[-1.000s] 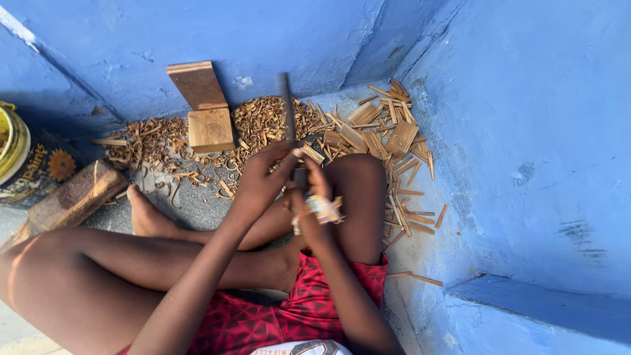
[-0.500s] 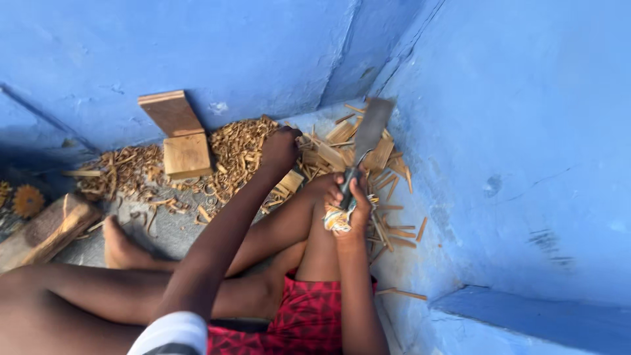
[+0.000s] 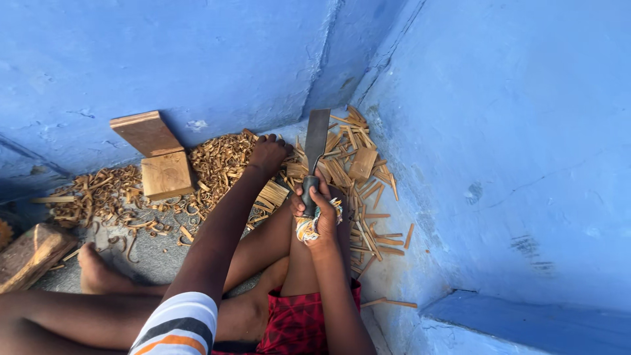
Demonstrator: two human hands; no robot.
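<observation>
Down on the grey concrete floor (image 3: 151, 260), in a corner of blue-painted walls (image 3: 217, 59), a person sits with legs folded, and both hands are busy. The right hand (image 3: 315, 213) is wrapped tight round the dark handle of a long flat-bladed metal chopping knife (image 3: 315, 141), blade pointing up and away from the body, a scrap of patterned cloth bunched under the grip. The left hand (image 3: 268, 152) stretches out ahead, fingers curled down into the heap of thin pale-brown split wood sticks (image 3: 342, 171); whether it has closed on a piece, I cannot tell.

Take the knife as the marker. Just left of its blade lies that reaching hand; just right of it sits a small flat square wood offcut (image 3: 363, 163) among the splints. Further left of the knife spreads a wide drift of curly brown wood shavings (image 3: 210, 164), and beyond that 2 squared light-wood blocks (image 3: 164, 172), 1 leaning on the wall over the other. Far left of the knife, a rough dark wooden log (image 3: 29, 255) lies at the frame's edge.

How far along? Judging by the litter, plenty of splitting and shaving is already done: sticks and curls cover the corner. The 2 blocks look uncut, and no piece stands under the blade right now, so more cutting seems left.
</observation>
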